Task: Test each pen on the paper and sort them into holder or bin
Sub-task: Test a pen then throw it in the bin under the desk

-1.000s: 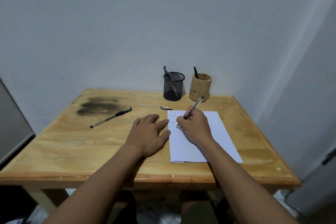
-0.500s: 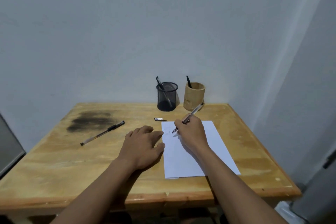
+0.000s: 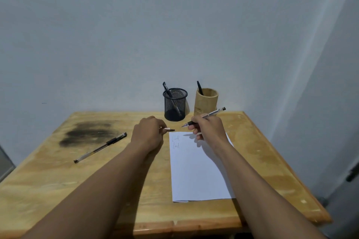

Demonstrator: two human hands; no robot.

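My right hand [image 3: 208,128] grips a silver pen [image 3: 210,113], lifted just above the top edge of the white paper [image 3: 196,169], tip pointing left. Two faint scribbles show at the paper's top left. My left hand [image 3: 148,134] has its fingers closed on the small pen cap [image 3: 169,129] lying beside the paper's top left corner. A black mesh cup [image 3: 175,105] and a bamboo cup [image 3: 206,103] stand at the table's back, each with one pen in it. Another capped pen [image 3: 101,147] lies to the left.
The wooden table [image 3: 58,190] has a dark scorch-like stain at its back left. A pale wall stands right behind the cups and another close on the right. The table's front edge is near my elbows.
My right hand lifted the pen off the paper and moved it back. My left hand left the table beside the paper, reached forward and closed on the pen cap.
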